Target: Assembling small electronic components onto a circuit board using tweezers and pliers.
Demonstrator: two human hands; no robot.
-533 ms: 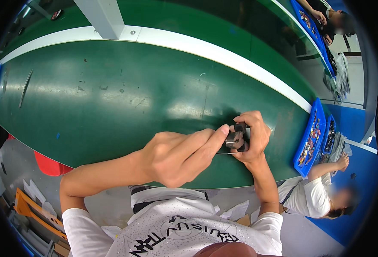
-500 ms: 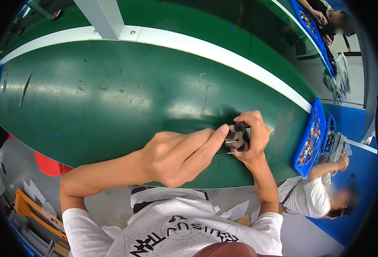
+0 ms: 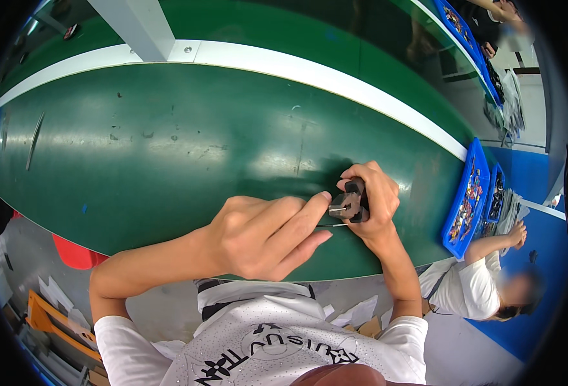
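Observation:
My right hand (image 3: 379, 199) is wrapped round a small dark block-shaped part (image 3: 354, 204) with a shiny grey-brown face and a small pale pin on it. Its exact kind is unclear. From the left, my left hand (image 3: 261, 235) reaches up to this part, its index fingertip close to the shiny face. A thin dark rod or wire (image 3: 330, 225) with a pale end runs from between my left fingers towards the base of my right hand. Where the fingers grip it is partly hidden. Both hands are above the green table (image 3: 168, 161).
At the right, a blue tray (image 3: 448, 243) holds many small coloured pieces, with a smaller blue tray (image 3: 496, 204) of dark pieces beside it. A co-worker (image 3: 467, 289) sits there. A white rail (image 3: 264, 64) and post (image 3: 136, 29) border the far side. A thin strip (image 3: 35, 141) lies left.
The dark part has turned in my right hand and shifted slightly left. My left thumb has moved apart from the index finger, and more of the thin rod shows.

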